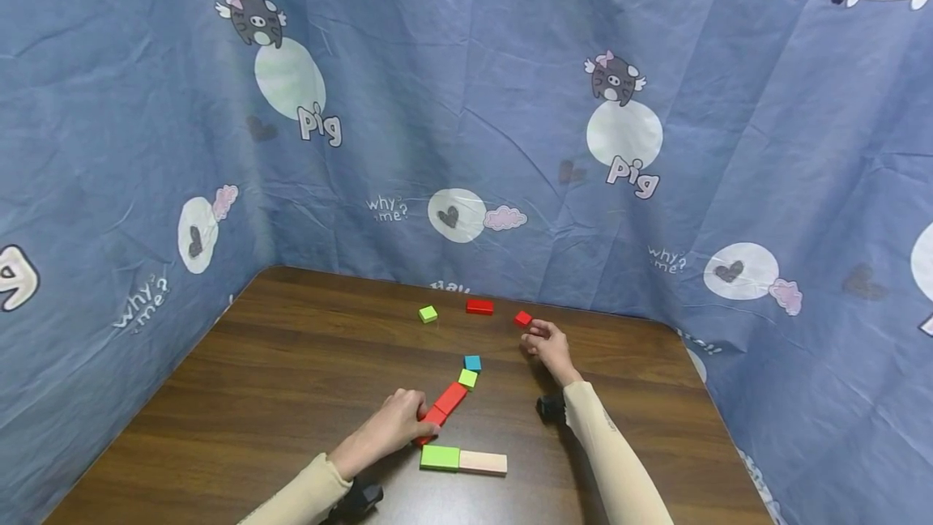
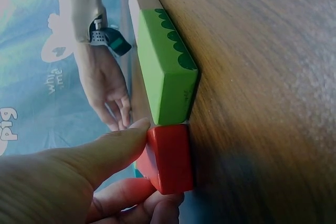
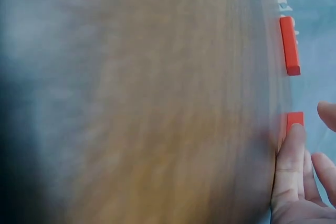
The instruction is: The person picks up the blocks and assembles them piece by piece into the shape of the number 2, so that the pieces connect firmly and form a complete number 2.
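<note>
My left hand (image 1: pixel 399 421) pinches a red block (image 2: pixel 176 158) between thumb and fingers. This block lies at the near end of a slanting row with another red block (image 1: pixel 451 398), a small lime block (image 1: pixel 468 379) and a small blue block (image 1: pixel 472 363). Right by its near end, a green block (image 1: pixel 440 458) with a dark scalloped edge lies end to end with a pale wooden block (image 1: pixel 483 463). Farther back, my right hand (image 1: pixel 548 347) reaches to a small red block (image 1: pixel 523 319). One fingertip overlaps that block in the right wrist view, while the thumb stands apart.
Near the table's back edge lie a long red block (image 1: pixel 479 307) and a small lime block (image 1: pixel 428 313). A blue curtain (image 1: pixel 466 144) with pig prints hangs behind and beside the brown wooden table (image 1: pixel 291 363). Dark wrist devices sit at both sleeves.
</note>
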A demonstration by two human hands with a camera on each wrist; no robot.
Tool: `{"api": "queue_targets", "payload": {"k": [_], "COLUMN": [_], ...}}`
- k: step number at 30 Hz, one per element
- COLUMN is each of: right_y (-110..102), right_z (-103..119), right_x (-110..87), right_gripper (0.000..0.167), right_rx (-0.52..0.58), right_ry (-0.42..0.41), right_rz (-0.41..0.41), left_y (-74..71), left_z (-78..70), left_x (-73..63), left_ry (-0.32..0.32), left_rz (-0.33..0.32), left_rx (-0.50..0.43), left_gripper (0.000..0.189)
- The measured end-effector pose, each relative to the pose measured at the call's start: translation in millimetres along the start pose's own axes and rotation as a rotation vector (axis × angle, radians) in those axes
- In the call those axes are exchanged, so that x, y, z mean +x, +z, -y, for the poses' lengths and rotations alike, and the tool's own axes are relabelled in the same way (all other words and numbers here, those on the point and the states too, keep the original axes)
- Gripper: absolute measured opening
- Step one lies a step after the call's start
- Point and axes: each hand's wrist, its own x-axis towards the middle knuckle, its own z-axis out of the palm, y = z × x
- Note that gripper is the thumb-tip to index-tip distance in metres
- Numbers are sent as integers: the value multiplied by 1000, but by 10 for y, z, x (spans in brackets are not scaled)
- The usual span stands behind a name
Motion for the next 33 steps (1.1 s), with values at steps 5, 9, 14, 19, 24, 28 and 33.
{"api": "queue_targets", "payload": {"k": [5,9,14,19,24,28,33], "right_y": [23,37,58,81,97,112,133], "right_z": [23,49,63,73,85,95,99], "right_x": [73,121,166,202,205,201,208], "right_gripper": [48,52,55,50,40,33,31], "right_rx": [-62,-111,-141,-186,-281,-332,-331], "right_ry": [11,34,55,56,49,43,42], "right_rz": [-38,-53,-65,-75,-110,-152,-145], "left_y": [-2,-4,-9,-2,14,17,0], "left_z": [0,3,6,16,20,24,30], "left_x": [-3,-8,-9,-5,-6,-1,-6], "left_ry": [17,15,17,17,27,35,39], "left_rz": [-13,-5,4,5,4,2,-10], "left_rx": [13,11,10,11,4,1,15], "left_gripper": [32,31,31,31,30,31,32]}}
